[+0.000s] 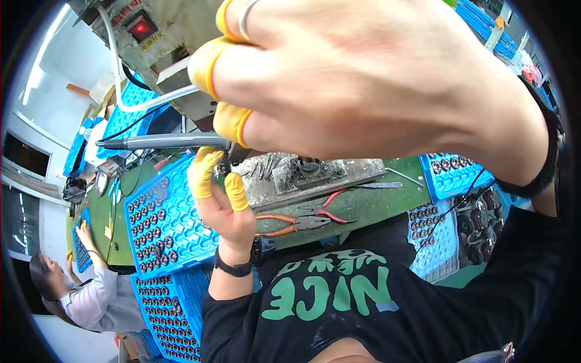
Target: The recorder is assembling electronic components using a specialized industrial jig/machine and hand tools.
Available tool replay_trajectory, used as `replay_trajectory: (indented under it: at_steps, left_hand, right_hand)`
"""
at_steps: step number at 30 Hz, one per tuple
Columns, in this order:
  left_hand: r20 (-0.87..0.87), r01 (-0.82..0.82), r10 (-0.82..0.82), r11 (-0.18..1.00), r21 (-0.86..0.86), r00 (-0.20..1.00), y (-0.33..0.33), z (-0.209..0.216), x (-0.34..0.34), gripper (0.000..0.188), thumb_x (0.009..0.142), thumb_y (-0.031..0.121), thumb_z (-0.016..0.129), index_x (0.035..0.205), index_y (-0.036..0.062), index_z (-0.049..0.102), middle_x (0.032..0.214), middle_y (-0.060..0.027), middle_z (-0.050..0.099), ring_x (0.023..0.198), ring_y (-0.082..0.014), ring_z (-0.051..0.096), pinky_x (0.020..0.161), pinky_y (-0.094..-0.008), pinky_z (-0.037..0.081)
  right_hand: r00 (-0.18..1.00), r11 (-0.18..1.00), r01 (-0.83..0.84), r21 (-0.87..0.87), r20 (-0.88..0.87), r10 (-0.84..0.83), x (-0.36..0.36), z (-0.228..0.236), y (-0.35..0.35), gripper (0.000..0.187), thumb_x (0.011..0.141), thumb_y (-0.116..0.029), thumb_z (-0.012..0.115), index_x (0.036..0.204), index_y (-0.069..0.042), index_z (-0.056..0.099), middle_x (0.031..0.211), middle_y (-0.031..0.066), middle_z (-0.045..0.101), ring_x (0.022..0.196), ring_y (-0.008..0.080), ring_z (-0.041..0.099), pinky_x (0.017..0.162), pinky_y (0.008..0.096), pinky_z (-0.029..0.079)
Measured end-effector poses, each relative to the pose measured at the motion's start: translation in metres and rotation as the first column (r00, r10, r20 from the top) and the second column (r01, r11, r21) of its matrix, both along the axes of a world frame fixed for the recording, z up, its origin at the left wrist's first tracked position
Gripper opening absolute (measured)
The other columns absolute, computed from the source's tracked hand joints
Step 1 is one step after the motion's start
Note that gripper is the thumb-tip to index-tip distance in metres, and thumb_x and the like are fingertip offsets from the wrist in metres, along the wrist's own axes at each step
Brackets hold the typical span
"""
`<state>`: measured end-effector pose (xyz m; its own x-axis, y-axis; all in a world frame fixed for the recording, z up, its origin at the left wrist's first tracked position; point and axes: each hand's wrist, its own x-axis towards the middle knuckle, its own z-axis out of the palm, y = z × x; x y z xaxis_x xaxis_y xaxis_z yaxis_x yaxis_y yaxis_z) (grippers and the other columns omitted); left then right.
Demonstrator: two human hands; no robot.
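My right hand [351,85] fills the upper middle of the head view, its fingers curled closed with yellow finger cots on several of them. What those fingers grip is hidden. A grey pen-shaped tool [172,141] reaches from the left up to the lower edge of this hand; I cannot tell whether it is held. Below it, my left hand [225,206], also in yellow finger cots, pinches a small dark part [225,164] between thumb and fingers. Just right of the left hand lies a worn metal base with a fixture block [305,172] and scattered metal bits.
A machine with a lit red switch [140,27] stands behind. Pliers with orange handles [296,222] and red-handled pliers [330,212] lie on the green bench. Blue trays [172,218] of round parts sit left, another blue tray [451,172] right. A co-worker [97,296] sits far left.
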<state>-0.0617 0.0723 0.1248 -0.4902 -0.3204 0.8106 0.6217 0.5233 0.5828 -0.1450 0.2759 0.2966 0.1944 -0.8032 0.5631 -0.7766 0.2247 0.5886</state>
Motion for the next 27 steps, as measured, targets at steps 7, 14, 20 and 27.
replay_trajectory:
  at_steps: [7, 14, 20, 27]
  left_hand:
    - [-0.08, 0.143, -0.134, 0.984, 0.111, 0.988, 0.005, -0.001, -0.014, 0.026, 0.093, 0.002, 0.062, 0.119, -0.0007, 0.059, 0.131, -0.0201, 0.053, 0.122, -0.0296, 0.054, 0.104, -0.0409, 0.045]
    - [-0.11, 0.23, -0.209, 0.943, 0.24, 0.972, 0.004, -0.006, -0.016, 0.021, 0.091, -0.003, 0.066, 0.11, 0.0004, 0.059, 0.131, -0.0179, 0.053, 0.118, -0.0274, 0.058, 0.101, -0.0388, 0.048]
    - [-0.191, 0.266, -0.212, 0.905, 0.332, 0.958, 0.009, -0.008, -0.018, 0.019, 0.09, -0.002, 0.067, 0.109, 0.0023, 0.065, 0.109, -0.0072, 0.068, 0.1, -0.0155, 0.063, 0.093, -0.0287, 0.05]
    - [-0.183, 0.22, -0.162, 0.903, 0.368, 0.97, 0.013, -0.005, -0.021, 0.017, 0.09, -0.001, 0.067, 0.107, 0.0017, 0.065, 0.106, -0.0062, 0.067, 0.098, -0.0148, 0.063, 0.091, -0.0276, 0.05]
  right_hand:
    - [0.998, 0.998, 0.047, 0.035, 0.027, -0.048, -0.006, -0.009, -0.004, 0.03, 0.053, -0.02, 0.067, 0.082, -0.012, 0.067, 0.089, 0.004, 0.059, 0.075, 0.02, 0.056, 0.063, 0.0324, 0.042]
    - [0.991, 0.991, 0.123, 0.045, 0.046, -0.125, -0.004, -0.014, 0.004, 0.03, 0.053, -0.02, 0.067, 0.082, -0.012, 0.067, 0.09, 0.004, 0.059, 0.076, 0.0201, 0.056, 0.064, 0.0328, 0.042]
    - [0.978, 0.98, 0.197, 0.031, 0.061, -0.199, 0.0, -0.02, 0.015, 0.03, 0.053, -0.02, 0.067, 0.082, -0.012, 0.067, 0.09, 0.0039, 0.059, 0.077, 0.0202, 0.056, 0.064, 0.0331, 0.043]
    - [0.97, 0.973, 0.231, 0.018, 0.078, -0.232, 0.0, -0.024, 0.02, 0.031, 0.053, -0.02, 0.067, 0.083, -0.012, 0.067, 0.091, 0.0039, 0.059, 0.078, 0.0203, 0.057, 0.065, 0.0335, 0.043]
